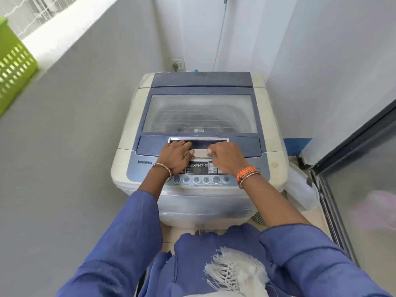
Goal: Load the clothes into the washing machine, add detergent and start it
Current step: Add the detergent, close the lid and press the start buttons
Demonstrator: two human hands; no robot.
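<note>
Cream-and-blue washing machine (199, 125), green basket (12, 67), blue sleeves (120, 243), seemingly orange bracelet (246, 171)

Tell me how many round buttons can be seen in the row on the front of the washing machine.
6, in one row along the panel's front edge: at. The wrists near both ends of the row may hide more.

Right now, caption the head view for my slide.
Both hands, left hand and right hand, curl fingers into the lid handle of a closed top-load washing machine; green basket at left.
</note>
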